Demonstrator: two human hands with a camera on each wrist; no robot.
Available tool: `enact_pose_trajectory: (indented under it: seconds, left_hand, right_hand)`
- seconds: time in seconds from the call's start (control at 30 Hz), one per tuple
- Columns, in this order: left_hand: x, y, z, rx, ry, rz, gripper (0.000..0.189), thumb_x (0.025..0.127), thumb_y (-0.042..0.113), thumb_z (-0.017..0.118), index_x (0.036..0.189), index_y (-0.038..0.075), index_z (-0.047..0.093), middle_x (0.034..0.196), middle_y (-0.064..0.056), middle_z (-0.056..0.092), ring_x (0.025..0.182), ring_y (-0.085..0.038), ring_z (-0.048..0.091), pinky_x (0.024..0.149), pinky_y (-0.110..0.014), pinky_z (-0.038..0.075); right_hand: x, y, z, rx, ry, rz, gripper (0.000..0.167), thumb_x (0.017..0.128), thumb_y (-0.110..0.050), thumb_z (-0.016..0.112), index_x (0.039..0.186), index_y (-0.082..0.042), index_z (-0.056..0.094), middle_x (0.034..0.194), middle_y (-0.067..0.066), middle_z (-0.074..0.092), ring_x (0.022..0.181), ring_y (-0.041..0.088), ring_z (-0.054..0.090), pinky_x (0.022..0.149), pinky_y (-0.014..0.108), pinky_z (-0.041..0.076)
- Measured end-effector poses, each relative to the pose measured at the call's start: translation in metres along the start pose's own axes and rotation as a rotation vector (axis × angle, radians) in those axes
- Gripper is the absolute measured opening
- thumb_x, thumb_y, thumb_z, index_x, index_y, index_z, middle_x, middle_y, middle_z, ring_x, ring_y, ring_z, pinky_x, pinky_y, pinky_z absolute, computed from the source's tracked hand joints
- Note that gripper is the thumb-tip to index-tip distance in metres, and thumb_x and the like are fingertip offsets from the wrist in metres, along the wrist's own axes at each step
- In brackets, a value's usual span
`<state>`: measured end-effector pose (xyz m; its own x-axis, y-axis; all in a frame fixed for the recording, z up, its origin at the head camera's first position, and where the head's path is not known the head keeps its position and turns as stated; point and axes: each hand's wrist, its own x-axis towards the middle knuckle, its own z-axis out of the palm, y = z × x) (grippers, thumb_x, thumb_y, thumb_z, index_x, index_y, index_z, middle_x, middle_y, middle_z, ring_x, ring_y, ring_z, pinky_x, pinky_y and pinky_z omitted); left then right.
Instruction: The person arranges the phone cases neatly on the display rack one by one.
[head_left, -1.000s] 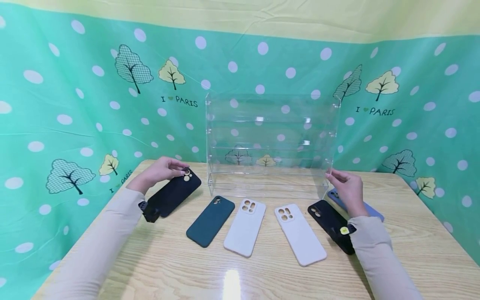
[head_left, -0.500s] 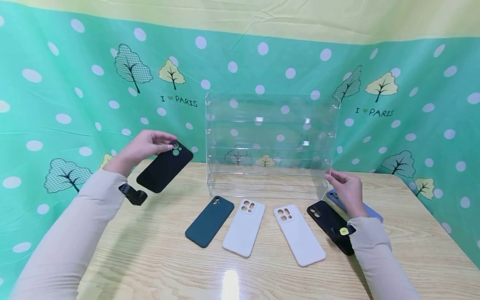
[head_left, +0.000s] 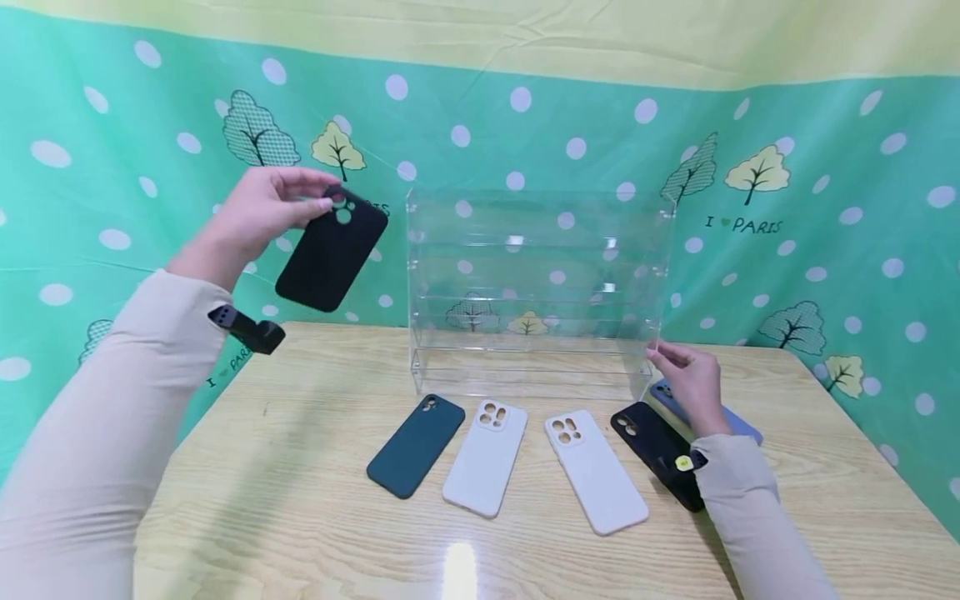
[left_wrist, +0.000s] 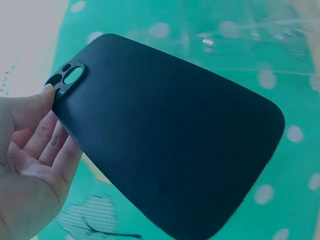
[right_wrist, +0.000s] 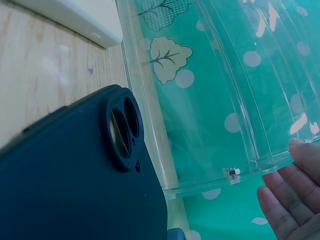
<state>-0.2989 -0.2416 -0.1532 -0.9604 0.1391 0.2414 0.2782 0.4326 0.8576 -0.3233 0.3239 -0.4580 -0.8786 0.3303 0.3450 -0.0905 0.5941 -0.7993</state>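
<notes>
My left hand (head_left: 273, 204) pinches a black phone case (head_left: 333, 254) by its camera-cutout corner, thumb on its back. It hangs tilted in the air, left of the clear acrylic display rack (head_left: 536, 346). In the left wrist view the black case (left_wrist: 170, 135) fills the middle, with several fingers behind its edge. At the rack's right side my right hand (head_left: 690, 383) pinches the side panel's edge; in the right wrist view my thumb is on one face and my fingers lie beyond. A second black phone case (head_left: 652, 446) lies under the right wrist.
On the wooden table (head_left: 315, 517) lie a dark green phone case (head_left: 416, 446), a white phone case (head_left: 486, 462) and another white phone case (head_left: 598, 475). A blue phone case (head_left: 738, 425) is partly hidden behind the right wrist. A green dotted curtain (head_left: 517, 125) hangs behind the rack.
My left hand has lifted the black phone case up off the table and slightly leftward, into the air before the curtain. My right hand has stayed at the rack's side panel.
</notes>
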Motion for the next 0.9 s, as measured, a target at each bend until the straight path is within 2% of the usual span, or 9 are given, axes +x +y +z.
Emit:
enact_pose_trajectory:
  seconds: [0.27, 0.57, 0.67, 0.77, 0.9]
  left_hand:
    - [0.021, 0.043, 0.012, -0.200, 0.080, 0.006, 0.033, 0.087, 0.010, 0.067, 0.120, 0.013, 0.064, 0.098, 0.007, 0.068, 0.085, -0.007, 0.061, 0.065, -0.015, 0.049]
    - [0.044, 0.070, 0.041, -0.457, 0.182, 0.031, 0.032, 0.088, 0.004, 0.062, 0.120, 0.009, 0.062, 0.101, -0.002, 0.066, 0.092, -0.016, 0.062, 0.066, -0.020, 0.052]
    - [0.053, 0.077, 0.050, -0.541, 0.216, 0.022, 0.031, 0.089, 0.002, 0.060, 0.119, 0.010, 0.062, 0.107, -0.004, 0.066, 0.096, -0.017, 0.062, 0.070, -0.022, 0.052]
    - [0.062, 0.083, 0.058, -0.637, 0.259, 0.005, 0.029, 0.089, 0.000, 0.060, 0.116, 0.011, 0.064, 0.111, -0.005, 0.065, 0.097, -0.018, 0.062, 0.070, -0.023, 0.053]
    - [0.074, 0.088, 0.065, -0.793, 0.325, -0.008, 0.027, 0.088, -0.004, 0.059, 0.109, 0.011, 0.067, 0.110, -0.006, 0.066, 0.098, -0.018, 0.064, 0.069, -0.024, 0.054]
  right_hand:
    - [-0.002, 0.000, -0.001, 0.006, 0.002, -0.008, 0.055, 0.077, -0.066, 0.060, 0.114, -0.026, 0.069, 0.109, -0.004, 0.070, 0.094, 0.005, 0.063, 0.069, 0.010, 0.050]
    - [-0.002, 0.002, -0.001, -0.009, -0.007, 0.007, 0.054, 0.080, -0.062, 0.060, 0.117, -0.024, 0.067, 0.111, -0.003, 0.069, 0.098, 0.010, 0.063, 0.072, 0.012, 0.051]
    - [-0.002, -0.001, -0.003, -0.003, 0.000, -0.008, 0.051, 0.080, -0.060, 0.061, 0.116, -0.023, 0.068, 0.110, -0.002, 0.069, 0.095, 0.007, 0.063, 0.070, 0.010, 0.050]
    - [-0.010, -0.020, -0.009, 0.042, -0.015, -0.021, 0.049, 0.082, -0.055, 0.063, 0.115, -0.019, 0.068, 0.110, 0.002, 0.069, 0.090, 0.001, 0.062, 0.066, 0.006, 0.047]
    - [-0.028, -0.065, -0.026, 0.082, -0.076, -0.003, 0.045, 0.087, -0.039, 0.066, 0.117, -0.005, 0.066, 0.114, 0.015, 0.066, 0.086, -0.002, 0.062, 0.065, 0.007, 0.047]
